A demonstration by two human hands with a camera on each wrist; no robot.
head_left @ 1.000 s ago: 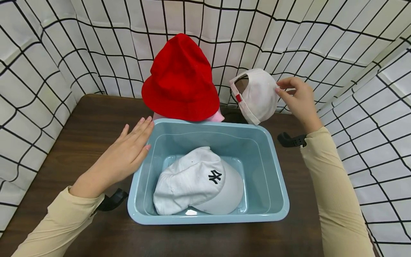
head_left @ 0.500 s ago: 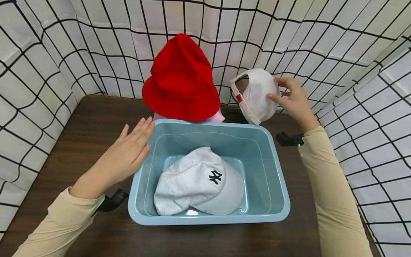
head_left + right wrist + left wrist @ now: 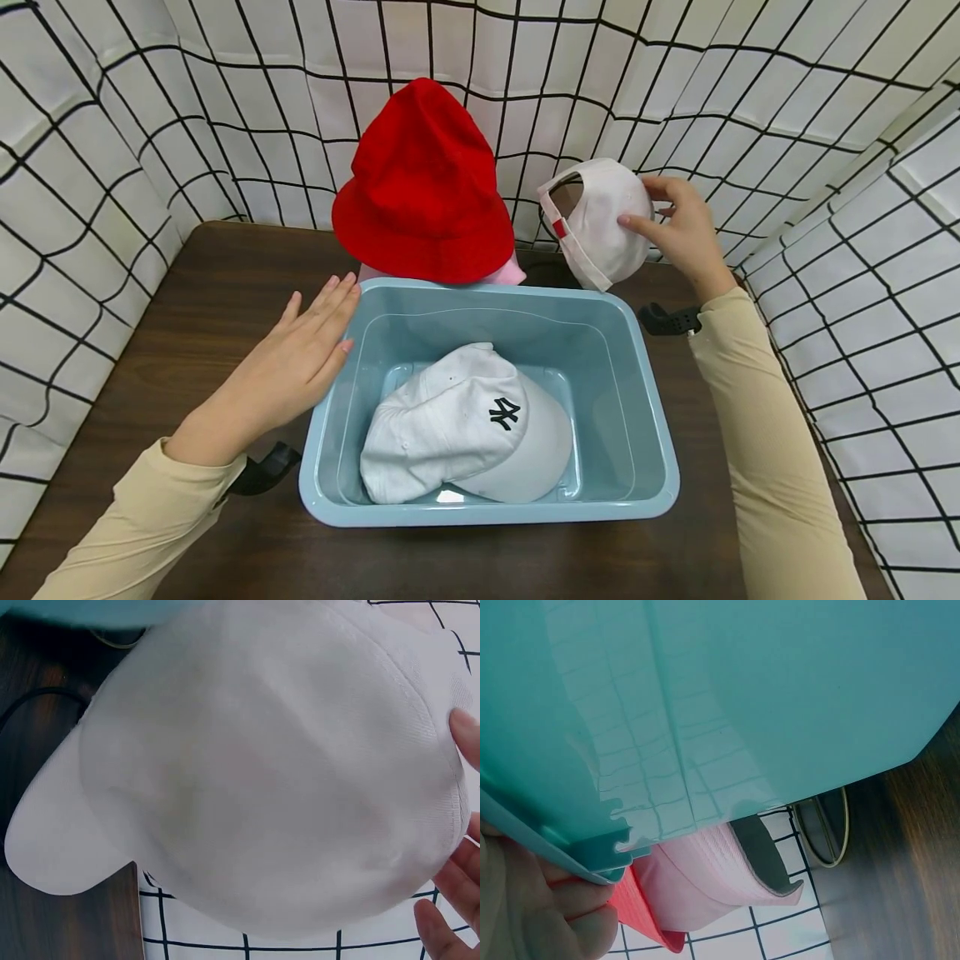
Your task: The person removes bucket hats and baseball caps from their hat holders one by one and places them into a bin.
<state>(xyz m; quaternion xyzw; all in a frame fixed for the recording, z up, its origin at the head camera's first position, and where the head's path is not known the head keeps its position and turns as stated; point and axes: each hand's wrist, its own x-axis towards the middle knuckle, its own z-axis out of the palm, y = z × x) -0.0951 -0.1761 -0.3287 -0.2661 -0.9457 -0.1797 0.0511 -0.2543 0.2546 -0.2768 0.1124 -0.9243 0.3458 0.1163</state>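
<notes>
My right hand [image 3: 678, 229] holds the crown of a pale pinkish-white baseball cap [image 3: 603, 221] at the back right, thumb on the near side, fingers on the far side. The cap's back opening and red-tagged strap face left; its brim shows in the right wrist view [image 3: 67, 817]. My left hand [image 3: 281, 367] lies with straight fingers along the left rim of a light blue plastic tub [image 3: 487, 512]. Inside the tub lies a white baseball cap [image 3: 450, 417] with a black logo. Behind it, a red bucket hat [image 3: 427, 192] covers most of a pink hat [image 3: 508, 272].
A dark wooden table [image 3: 225, 292] carries everything. White walls with a black wire grid [image 3: 675, 100] enclose the back and sides. In the left wrist view, a thin metal wire loop [image 3: 845, 832] stands below the pink hat.
My right hand has moved left, further onto the pale cap, its thumb sliding from the edge onto the crown. The cap has barely shifted, and my left hand has stayed still.
</notes>
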